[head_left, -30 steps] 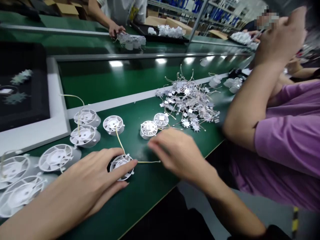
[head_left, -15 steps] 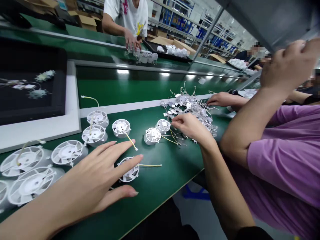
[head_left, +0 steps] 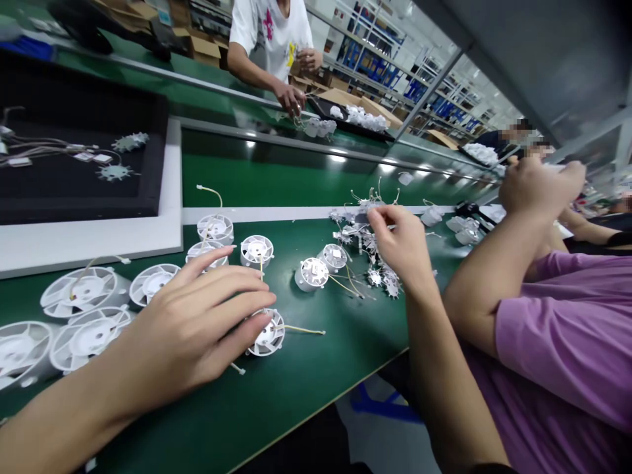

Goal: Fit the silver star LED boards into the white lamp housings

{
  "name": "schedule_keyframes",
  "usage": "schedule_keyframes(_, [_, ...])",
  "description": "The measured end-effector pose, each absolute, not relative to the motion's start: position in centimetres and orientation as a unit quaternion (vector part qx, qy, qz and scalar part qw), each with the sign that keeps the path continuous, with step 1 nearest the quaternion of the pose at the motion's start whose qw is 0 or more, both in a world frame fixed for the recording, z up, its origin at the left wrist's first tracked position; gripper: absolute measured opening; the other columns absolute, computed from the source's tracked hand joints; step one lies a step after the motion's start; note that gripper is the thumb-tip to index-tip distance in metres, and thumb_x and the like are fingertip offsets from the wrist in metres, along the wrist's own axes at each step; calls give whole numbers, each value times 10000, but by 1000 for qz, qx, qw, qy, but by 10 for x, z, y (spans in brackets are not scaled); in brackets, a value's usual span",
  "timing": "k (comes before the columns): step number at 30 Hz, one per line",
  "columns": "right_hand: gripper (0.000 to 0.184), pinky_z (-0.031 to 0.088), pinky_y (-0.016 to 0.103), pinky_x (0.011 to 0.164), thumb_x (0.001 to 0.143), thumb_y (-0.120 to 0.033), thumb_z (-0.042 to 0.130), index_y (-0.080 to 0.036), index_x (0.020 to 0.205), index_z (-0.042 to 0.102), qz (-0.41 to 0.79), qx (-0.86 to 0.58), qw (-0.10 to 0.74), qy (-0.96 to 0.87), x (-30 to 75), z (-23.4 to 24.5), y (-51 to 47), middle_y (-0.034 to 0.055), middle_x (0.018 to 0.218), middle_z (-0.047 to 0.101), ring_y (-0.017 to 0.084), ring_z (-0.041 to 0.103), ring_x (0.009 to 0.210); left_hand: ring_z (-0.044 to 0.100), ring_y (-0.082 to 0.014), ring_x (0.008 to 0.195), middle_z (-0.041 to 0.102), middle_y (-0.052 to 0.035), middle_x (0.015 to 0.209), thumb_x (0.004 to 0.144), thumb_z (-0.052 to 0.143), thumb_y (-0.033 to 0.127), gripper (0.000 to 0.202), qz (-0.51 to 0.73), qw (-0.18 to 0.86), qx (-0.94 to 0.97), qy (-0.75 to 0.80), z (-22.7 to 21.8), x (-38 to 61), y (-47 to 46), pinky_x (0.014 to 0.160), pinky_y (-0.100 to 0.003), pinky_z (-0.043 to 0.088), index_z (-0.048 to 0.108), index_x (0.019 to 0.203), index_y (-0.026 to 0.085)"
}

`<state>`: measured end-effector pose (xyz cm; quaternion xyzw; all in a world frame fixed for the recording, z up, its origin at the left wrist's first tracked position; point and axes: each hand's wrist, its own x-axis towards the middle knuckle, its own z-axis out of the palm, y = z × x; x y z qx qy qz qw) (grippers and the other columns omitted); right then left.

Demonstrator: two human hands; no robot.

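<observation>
My left hand (head_left: pixel 202 316) reaches over the table with its fingers stretched out, holding nothing. Its fingertips are above a round white fan housing (head_left: pixel 269 336) with a yellowish cable, partly hidden by the hand. My right hand (head_left: pixel 405 247) has thumb and forefinger pinched together at a pile of star-shaped circuit boards with wires (head_left: pixel 363 237); what lies between the fingertips I cannot make out. Between my hands, a white fan housing (head_left: pixel 313 273) stands touching a smaller-looking one (head_left: pixel 333 257), both with a small white connector on top. Another housing (head_left: pixel 257 250) stands behind my left fingers.
Several more fan housings (head_left: pixel 83 293) stand at left. A black tray (head_left: pixel 89 191) with boards and cables lies behind them. At right sits a co-worker in a purple shirt (head_left: pixel 563 322), arm raised near my right forearm. Across the bench, a person in a white T-shirt (head_left: pixel 274 39) handles white parts.
My right hand has risen slightly over the board pile. My left fingers have drawn closer together. The purple-shirted co-worker's hand has left the pile, which looks smaller. The view has shifted.
</observation>
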<state>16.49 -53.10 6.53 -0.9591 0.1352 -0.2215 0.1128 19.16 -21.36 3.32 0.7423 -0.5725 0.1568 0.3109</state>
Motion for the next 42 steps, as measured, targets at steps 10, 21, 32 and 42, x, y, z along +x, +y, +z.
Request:
schedule_keyframes(10, [199, 421, 204, 540, 937, -314, 642, -156, 836, 710, -39, -843, 527, -97, 158, 71, -425, -14, 691, 646, 82, 530, 599, 726, -152, 888, 736, -7, 1082, 907, 685, 414, 345, -146, 611, 740, -240, 50, 189, -217, 767, -224, 597, 653, 1213, 257])
schedule_keyframes(21, [116, 524, 279, 819, 968, -203, 625, -210, 1052, 705, -80, -823, 517, -220, 156, 49, -420, 6, 945, 748, 130, 680, 866, 732, -109, 675, 755, 17, 759, 826, 816, 276, 223, -330, 798, 483, -143, 52, 200, -212, 662, -156, 603, 675, 975, 188])
schedule_keyframes(32, [157, 456, 202, 635, 974, -194, 589, -169, 846, 678, -71, -875, 439, -190, 148, 56, -427, -29, 730, 684, 78, 615, 667, 750, -148, 819, 749, -13, 951, 843, 800, 332, 346, -341, 790, 490, -137, 46, 199, -213, 776, -215, 636, 675, 1140, 206])
schedule_keyframes(42, [129, 528, 213, 678, 915, -298, 706, -222, 1009, 750, 83, -759, 633, -131, 144, 53, -421, -7, 892, 766, 118, 681, 774, 735, -116, 616, 742, 23, 671, 736, 881, 252, 252, -334, 745, 567, -108, 52, 197, -220, 594, -135, 605, 647, 757, 161])
